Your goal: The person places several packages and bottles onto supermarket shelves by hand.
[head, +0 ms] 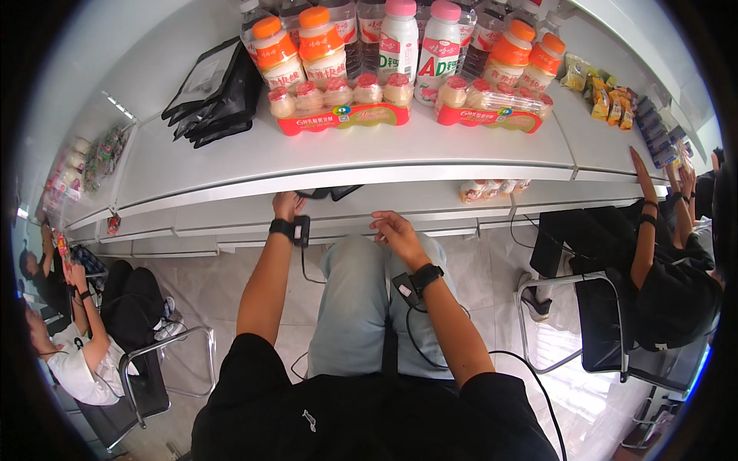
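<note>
My left hand reaches under the front edge of the white upper shelf, its fingertips near black packaging on the lower shelf; the shelf edge partly hides this contact. Above my lap, my right hand is held with fingers loosely bent and nothing in it. On the upper shelf, two shrink-wrapped packs of small red-capped drink bottles stand before orange-capped bottles and pink-capped white bottles. Dark bottles stand behind. A stack of flat black pouches lies left of them.
Small bottles stand on the lower shelf at the right. Yellow snack packets and blue cans are on the far right. People sit on both sides on metal-framed chairs. Cables hang from my wrist devices.
</note>
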